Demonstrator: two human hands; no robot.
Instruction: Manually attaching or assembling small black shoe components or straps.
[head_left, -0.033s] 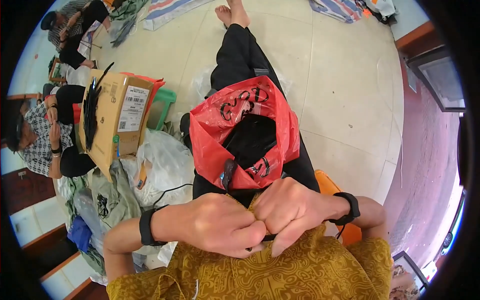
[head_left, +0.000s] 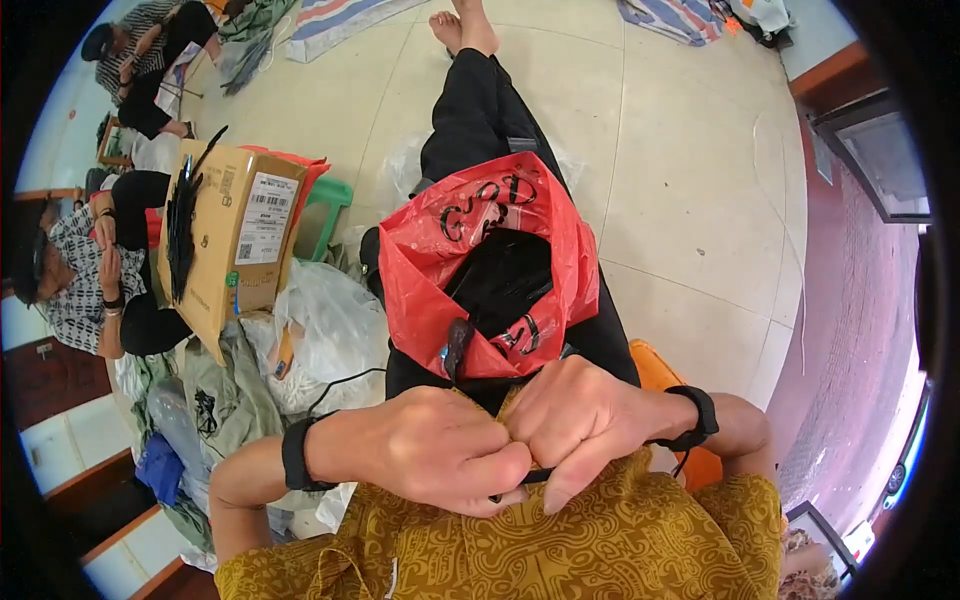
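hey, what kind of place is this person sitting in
Probably an informal piecework room: people sit on a pale tiled floor, beside an open brown cardboard box, with a red plastic bag of black parts on the lap.

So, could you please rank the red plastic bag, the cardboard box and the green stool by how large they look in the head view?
1. red plastic bag, though it lies nearer the camera
2. cardboard box
3. green stool, mostly hidden behind the box

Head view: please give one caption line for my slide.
Both hands, left hand and right hand, pinch a thin black strip above a red bag.
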